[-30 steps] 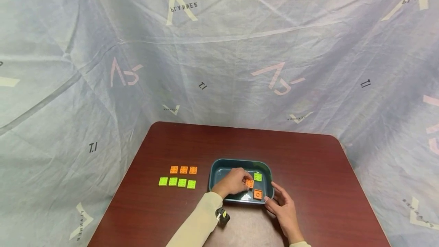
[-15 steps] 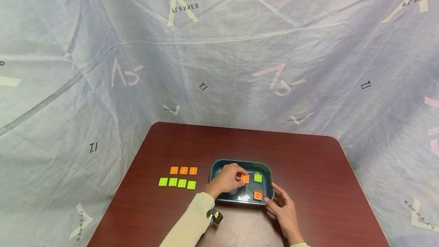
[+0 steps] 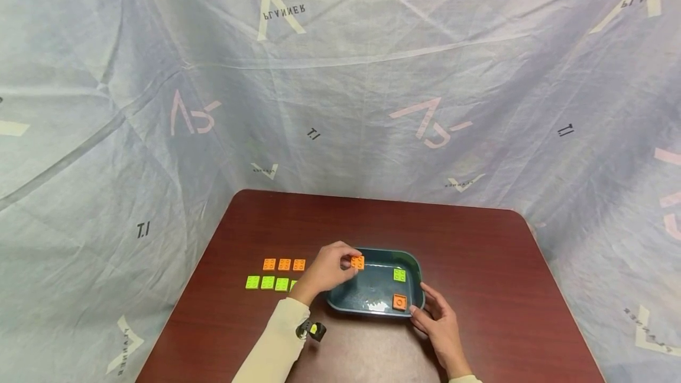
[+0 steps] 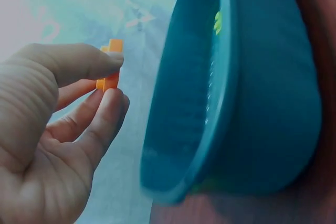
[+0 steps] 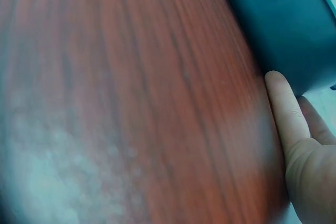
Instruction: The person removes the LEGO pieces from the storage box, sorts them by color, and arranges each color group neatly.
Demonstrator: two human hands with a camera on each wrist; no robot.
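My left hand (image 3: pixel 324 269) pinches an orange toy brick (image 3: pixel 357 262) between thumb and fingertips, over the left end of the dark teal tray (image 3: pixel 372 314). In the left wrist view the orange brick (image 4: pixel 114 72) is seen edge-on, apart from the tray wall (image 4: pixel 273 87). A green brick (image 3: pixel 399 275) lies studs up inside the tray, and another orange brick (image 3: pixel 399 302) lies there with its hollow underside up. At the tray's near right corner, my right hand (image 3: pixel 440 324) touches the outside with thumb and fingers extended. The right wrist view shows the thumb (image 5: pixel 286 108) against the tray wall (image 5: pixel 283 24).
Left of the tray, a row of orange bricks (image 3: pixel 284 264) lies on the dark red wooden table (image 3: pixel 457 235). Nearer is a row of several green bricks (image 3: pixel 268 282), its right end partly hidden by my left arm. A grey printed cloth (image 3: pixel 340 105) hangs around the table.
My left hand has lifted the orange brick from the tray's right half and carried it left to the tray's left end. My right hand has stayed at the corner.
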